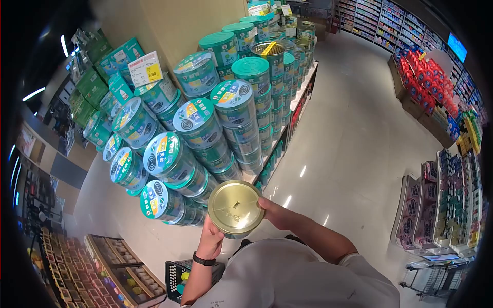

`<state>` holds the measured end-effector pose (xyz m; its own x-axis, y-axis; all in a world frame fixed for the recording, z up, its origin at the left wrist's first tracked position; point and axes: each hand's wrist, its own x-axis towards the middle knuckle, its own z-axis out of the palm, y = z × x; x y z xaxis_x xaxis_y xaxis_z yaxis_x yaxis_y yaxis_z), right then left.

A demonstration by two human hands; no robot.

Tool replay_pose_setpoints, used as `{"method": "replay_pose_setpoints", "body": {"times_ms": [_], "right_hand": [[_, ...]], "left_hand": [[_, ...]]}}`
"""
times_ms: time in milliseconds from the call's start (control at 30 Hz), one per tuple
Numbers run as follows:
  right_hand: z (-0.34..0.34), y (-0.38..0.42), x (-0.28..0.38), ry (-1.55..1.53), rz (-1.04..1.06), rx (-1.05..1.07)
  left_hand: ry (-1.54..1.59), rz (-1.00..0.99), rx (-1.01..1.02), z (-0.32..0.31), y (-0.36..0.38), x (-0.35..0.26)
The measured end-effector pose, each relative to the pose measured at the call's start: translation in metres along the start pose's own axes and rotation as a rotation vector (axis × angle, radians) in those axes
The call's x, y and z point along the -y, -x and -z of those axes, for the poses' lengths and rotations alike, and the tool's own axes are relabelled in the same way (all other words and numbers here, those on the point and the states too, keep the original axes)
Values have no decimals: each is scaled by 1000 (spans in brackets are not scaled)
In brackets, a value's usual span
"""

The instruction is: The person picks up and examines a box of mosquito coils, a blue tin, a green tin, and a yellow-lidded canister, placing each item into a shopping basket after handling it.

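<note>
Between both hands is a round tin with a gold lid, its top facing the camera. My left hand grips the tin's lower left side, with a dark watch on that wrist. My right hand holds its right edge, the thumb at the rim. Fingers beneath the tin are hidden. Just beyond it stand stacks of round tubs with teal rims and printed lids. An open metal tin with a yellow strip across it sits farther back on the display.
A black basket with items inside is low, left of my body. A price sign stands among the tubs. Shelves and a cart are at the right. Pale floor runs beside the display.
</note>
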<state>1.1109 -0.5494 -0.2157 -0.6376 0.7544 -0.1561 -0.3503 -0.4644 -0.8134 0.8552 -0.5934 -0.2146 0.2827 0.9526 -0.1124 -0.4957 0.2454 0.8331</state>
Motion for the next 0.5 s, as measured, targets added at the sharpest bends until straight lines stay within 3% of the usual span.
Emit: {"method": "replay_pose_setpoints", "body": {"times_ms": [300,500], "right_hand": [[76,70,22,-5,131,-5],[115,97,19,-37,161,-52]], "left_hand": [[52,-1,147,-74,-55,39],[102,78,108,-117,-77,60]]}}
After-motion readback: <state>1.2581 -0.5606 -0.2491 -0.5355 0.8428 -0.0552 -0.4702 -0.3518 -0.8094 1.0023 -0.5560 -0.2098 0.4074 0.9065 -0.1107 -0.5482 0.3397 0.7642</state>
